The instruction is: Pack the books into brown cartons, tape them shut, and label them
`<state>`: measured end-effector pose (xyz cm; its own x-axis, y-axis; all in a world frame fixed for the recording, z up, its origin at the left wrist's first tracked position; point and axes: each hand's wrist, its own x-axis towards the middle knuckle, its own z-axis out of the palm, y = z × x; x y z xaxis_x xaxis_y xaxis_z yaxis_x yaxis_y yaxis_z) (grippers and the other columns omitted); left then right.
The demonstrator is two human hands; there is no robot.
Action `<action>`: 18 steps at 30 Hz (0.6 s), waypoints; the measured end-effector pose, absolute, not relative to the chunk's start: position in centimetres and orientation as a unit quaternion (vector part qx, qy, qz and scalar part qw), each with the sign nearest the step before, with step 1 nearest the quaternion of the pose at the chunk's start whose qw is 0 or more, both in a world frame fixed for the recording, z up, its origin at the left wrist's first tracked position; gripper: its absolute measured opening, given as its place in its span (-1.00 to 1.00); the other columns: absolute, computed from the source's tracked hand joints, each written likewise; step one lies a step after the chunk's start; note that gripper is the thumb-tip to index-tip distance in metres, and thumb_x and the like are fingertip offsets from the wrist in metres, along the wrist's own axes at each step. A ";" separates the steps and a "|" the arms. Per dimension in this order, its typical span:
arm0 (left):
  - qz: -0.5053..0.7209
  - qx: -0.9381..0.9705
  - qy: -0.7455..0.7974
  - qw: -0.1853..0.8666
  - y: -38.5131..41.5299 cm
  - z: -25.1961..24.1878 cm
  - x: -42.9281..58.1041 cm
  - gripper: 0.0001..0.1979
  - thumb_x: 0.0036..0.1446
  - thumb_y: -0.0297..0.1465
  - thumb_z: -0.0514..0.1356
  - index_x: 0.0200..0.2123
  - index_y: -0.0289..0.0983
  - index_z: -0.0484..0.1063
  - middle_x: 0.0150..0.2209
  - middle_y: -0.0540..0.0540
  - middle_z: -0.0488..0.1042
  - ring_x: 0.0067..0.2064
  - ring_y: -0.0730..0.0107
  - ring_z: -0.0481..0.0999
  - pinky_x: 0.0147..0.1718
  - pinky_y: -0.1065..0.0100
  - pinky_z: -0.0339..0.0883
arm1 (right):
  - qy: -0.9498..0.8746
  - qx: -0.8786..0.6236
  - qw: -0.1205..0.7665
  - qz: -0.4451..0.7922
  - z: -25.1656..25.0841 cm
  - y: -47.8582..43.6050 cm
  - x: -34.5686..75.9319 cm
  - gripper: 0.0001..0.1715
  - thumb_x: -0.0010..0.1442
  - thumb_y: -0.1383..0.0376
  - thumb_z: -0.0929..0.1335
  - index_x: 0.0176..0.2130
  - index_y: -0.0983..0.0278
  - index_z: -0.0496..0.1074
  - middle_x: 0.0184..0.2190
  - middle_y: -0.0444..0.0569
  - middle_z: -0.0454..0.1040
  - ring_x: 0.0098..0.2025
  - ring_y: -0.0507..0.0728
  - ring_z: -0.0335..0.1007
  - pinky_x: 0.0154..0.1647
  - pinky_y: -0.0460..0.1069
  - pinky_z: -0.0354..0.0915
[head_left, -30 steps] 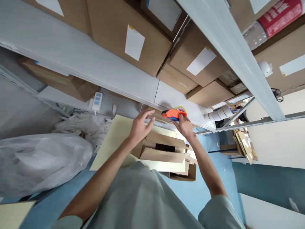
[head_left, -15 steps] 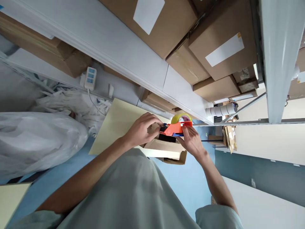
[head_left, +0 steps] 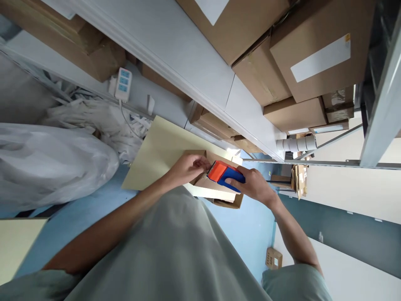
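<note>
My right hand (head_left: 255,186) grips a red and blue tape dispenser (head_left: 226,175), now tilted so its blue side shows; the tape roll is hidden. My left hand (head_left: 189,168) has curled fingers close by the dispenser's toothed end. Whatever is between those fingertips, if anything, is too small to make out. Beneath both hands lies a small cardboard box (head_left: 196,154), partly covered by them. It rests on a pale yellow tabletop (head_left: 153,156).
Grey shelving (head_left: 200,75) holds large cardboard boxes (head_left: 322,54). A white power strip (head_left: 123,85) hangs at the left, above a big translucent plastic bag (head_left: 56,163). Paper rolls (head_left: 297,144) sit on the far shelf end. An open carton (head_left: 230,202) stands below the table edge.
The dispenser has turned over in my right hand, from showing the yellow tape roll to showing its blue side. My left hand stays near its toothed end. The view has shifted slightly.
</note>
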<state>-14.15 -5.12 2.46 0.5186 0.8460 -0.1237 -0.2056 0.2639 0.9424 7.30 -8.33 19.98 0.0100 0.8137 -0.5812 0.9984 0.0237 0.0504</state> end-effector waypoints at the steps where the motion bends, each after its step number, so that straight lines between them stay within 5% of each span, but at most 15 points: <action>1: 0.350 0.468 0.336 0.739 -5.5 1.8 -14.2 -0.61 0.19 0.01 0.41 -0.30 -0.22 0.67 -0.31 -0.10 0.70 -0.23 0.15 0.69 -0.24 0.24 0.57 | 0.667 0.669 0.248 -0.215 20.3 -8.1 7.1 -0.49 0.43 -0.19 0.41 -0.28 0.15 0.45 -0.47 -0.11 0.54 -0.46 0.14 0.45 -0.41 0.00 0.18; 6: 0.349 0.405 0.393 0.748 -5.9 -2.8 -16.5 -0.57 0.10 0.04 0.48 -0.24 -0.21 0.71 -0.23 -0.15 0.73 -0.15 0.10 0.71 -0.15 0.20 0.59 | 0.613 0.675 0.301 -0.279 23.0 -7.4 8.5 -0.34 0.35 -0.33 0.40 -0.37 0.15 0.47 -0.49 -0.08 0.56 -0.49 0.14 0.44 -0.46 0.00 0.14; 18: 0.375 0.342 0.429 0.747 -6.2 -12.6 -12.0 -0.30 -0.18 0.33 0.47 -0.37 -0.21 0.64 -0.45 -0.06 0.56 -0.40 0.35 0.46 -0.35 0.30 0.38 | 0.563 0.726 0.286 -0.273 24.8 -5.4 7.3 -0.25 0.25 -0.41 0.42 -0.43 0.18 0.49 -0.56 -0.11 0.52 -0.53 0.12 0.45 -0.53 -0.01 0.17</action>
